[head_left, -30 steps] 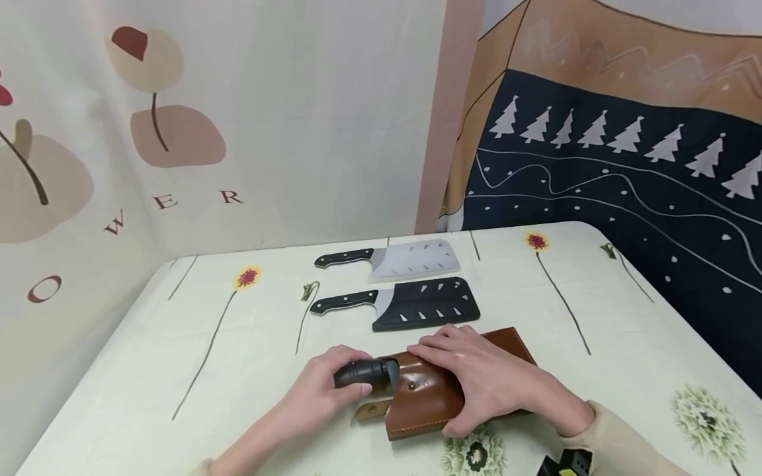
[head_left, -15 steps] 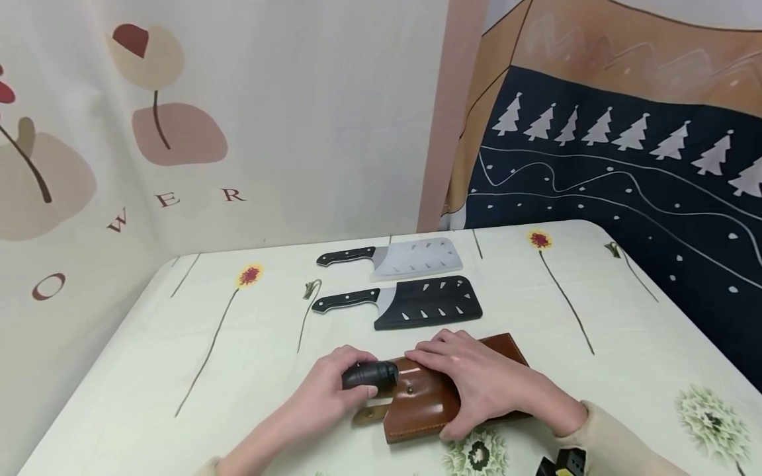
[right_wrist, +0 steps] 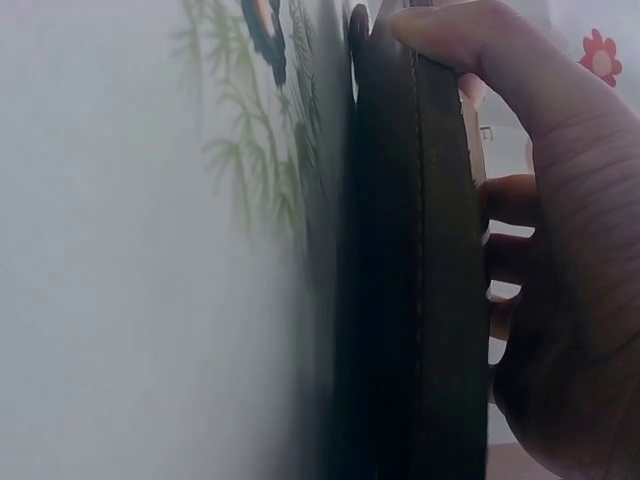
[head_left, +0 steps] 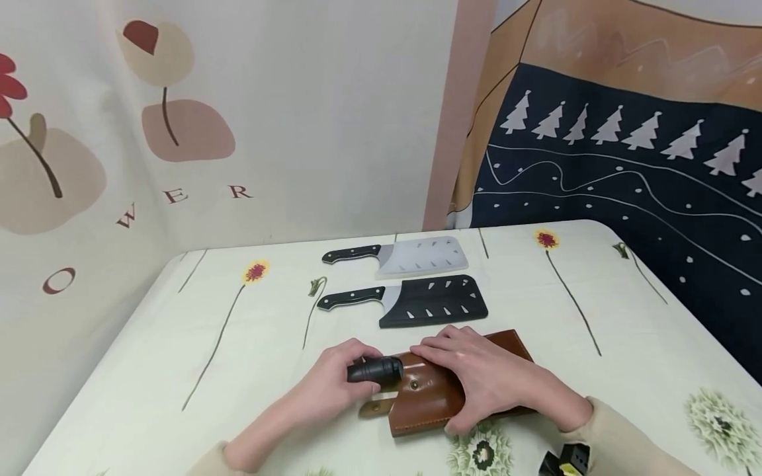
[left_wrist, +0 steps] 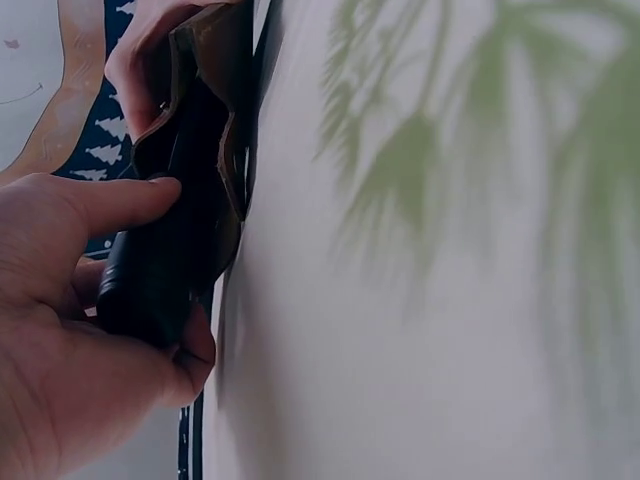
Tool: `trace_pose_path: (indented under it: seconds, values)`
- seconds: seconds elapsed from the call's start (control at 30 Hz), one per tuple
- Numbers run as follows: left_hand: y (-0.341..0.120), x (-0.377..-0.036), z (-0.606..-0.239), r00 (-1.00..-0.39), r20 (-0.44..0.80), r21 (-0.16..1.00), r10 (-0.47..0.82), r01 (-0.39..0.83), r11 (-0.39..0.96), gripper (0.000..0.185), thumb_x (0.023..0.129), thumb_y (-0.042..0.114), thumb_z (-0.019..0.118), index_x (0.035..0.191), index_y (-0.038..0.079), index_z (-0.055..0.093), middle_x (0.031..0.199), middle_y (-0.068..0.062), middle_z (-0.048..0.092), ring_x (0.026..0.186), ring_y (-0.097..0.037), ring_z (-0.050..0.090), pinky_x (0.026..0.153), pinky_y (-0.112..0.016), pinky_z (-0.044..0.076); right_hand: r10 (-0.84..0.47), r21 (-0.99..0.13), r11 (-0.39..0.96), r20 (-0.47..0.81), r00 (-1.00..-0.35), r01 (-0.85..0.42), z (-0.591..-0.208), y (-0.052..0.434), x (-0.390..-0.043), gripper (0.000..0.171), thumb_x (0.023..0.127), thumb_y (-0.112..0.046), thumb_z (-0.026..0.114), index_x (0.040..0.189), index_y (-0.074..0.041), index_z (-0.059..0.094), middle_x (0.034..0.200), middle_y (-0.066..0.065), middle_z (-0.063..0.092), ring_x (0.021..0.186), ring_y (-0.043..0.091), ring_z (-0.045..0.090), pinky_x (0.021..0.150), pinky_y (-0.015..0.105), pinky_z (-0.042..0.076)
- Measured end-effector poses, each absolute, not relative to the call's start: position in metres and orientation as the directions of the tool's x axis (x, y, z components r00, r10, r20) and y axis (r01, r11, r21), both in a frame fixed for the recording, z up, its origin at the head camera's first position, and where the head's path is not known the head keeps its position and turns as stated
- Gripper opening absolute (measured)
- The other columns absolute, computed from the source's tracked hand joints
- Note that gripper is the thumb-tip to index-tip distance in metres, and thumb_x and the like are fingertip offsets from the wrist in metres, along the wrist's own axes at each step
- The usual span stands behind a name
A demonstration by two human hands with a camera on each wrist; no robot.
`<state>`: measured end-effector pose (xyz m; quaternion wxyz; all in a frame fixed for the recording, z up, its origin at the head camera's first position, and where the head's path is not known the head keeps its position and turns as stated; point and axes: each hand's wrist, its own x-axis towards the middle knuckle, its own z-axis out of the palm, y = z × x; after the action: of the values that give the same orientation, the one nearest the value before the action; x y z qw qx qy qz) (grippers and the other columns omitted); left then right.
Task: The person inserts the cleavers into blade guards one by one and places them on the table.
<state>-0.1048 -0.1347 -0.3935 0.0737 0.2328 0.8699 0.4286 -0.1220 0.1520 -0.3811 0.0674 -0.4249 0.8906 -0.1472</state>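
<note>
In the head view my left hand [head_left: 336, 383] pinches a black knife handle [head_left: 374, 371] between thumb and fingers. The handle sits at the mouth of a brown leather sheath [head_left: 421, 413], and the blade is hidden inside. My right hand [head_left: 494, 371] spans the sheath, thumb on the near edge and fingers over the far one. From the left wrist, the handle [left_wrist: 145, 290] enters the sheath's parted leather mouth. The right wrist view shows the stitched sheath edge [right_wrist: 440, 260] under my thumb. A brown strap with a stud [head_left: 376, 408] sticks out beside the handle.
Beyond the sheath lies a cleaver in a black blade guard [head_left: 434, 302]. Farther back is another cleaver in a translucent guard [head_left: 423, 258]. Both handles point left. A flower-print cloth [head_left: 256, 344] covers the table, with fabric hangings [head_left: 333, 132] behind.
The left hand has pushed the handle rightward, and the strip of blade seen at the sheath's mouth has disappeared inside. My right hand keeps its hold on the sheath.
</note>
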Motion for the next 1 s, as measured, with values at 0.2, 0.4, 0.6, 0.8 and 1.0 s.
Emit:
trace_pose_path:
  seconds: [0.2,0.4,0.6,0.8,1.0]
  values:
    - [-0.132,-0.111,-0.393,-0.874,0.084,0.756,0.479,0.369,0.540,0.033,0.081,0.003,0.080,0.113,0.008,0.072,0.105,0.003,0.066,0.092,-0.016,0.061,0.080,-0.030,0.051,-0.769,-0.320,0.607,-0.009,-0.639,-0.727,-0.380,0.154,-0.126,0.104,0.062,-0.058,0.084,0.153,-0.020,0.049,0.142,-0.005,0.054,0.120,0.013,0.045,0.101,0.045,0.040]
    - [-0.134,-0.118,-0.393,-0.873,0.086,0.734,0.480,0.381,0.562,0.033,0.083,0.002,0.079,0.114,0.008,0.072,0.106,0.002,0.066,0.094,-0.016,0.061,0.082,-0.032,0.050,-0.767,-0.304,0.612,-0.002,-0.642,-0.730,-0.380,0.150,-0.132,0.103,0.063,-0.058,0.083,0.152,-0.018,0.050,0.144,-0.004,0.054,0.118,0.014,0.045,0.096,0.044,0.041]
    - [-0.144,-0.122,-0.391,-0.883,0.085,0.713,0.461,0.377,0.591,0.034,0.083,0.002,0.079,0.115,0.008,0.072,0.106,0.001,0.066,0.095,-0.016,0.061,0.083,-0.033,0.051,-0.782,-0.275,0.595,0.016,-0.623,-0.755,-0.378,0.138,-0.139,0.104,0.064,-0.059,0.083,0.153,-0.017,0.049,0.144,-0.002,0.055,0.112,0.013,0.045,0.091,0.039,0.040]
    - [-0.151,-0.124,-0.388,-0.888,0.072,0.726,0.453,0.358,0.587,0.034,0.084,0.003,0.079,0.116,0.008,0.072,0.108,0.000,0.067,0.096,-0.017,0.061,0.084,-0.034,0.051,-0.786,-0.282,0.593,0.004,-0.619,-0.754,-0.375,0.133,-0.142,0.105,0.065,-0.058,0.082,0.154,-0.016,0.047,0.145,-0.001,0.054,0.116,0.016,0.046,0.094,0.043,0.041]
    - [-0.149,-0.128,-0.390,-0.895,0.052,0.745,0.442,0.330,0.580,0.033,0.084,0.003,0.079,0.116,0.009,0.073,0.109,0.000,0.068,0.096,-0.017,0.061,0.085,-0.035,0.050,-0.774,-0.297,0.608,-0.015,-0.633,-0.737,-0.375,0.134,-0.142,0.103,0.066,-0.058,0.083,0.155,-0.017,0.047,0.146,0.000,0.053,0.116,0.016,0.045,0.095,0.046,0.041]
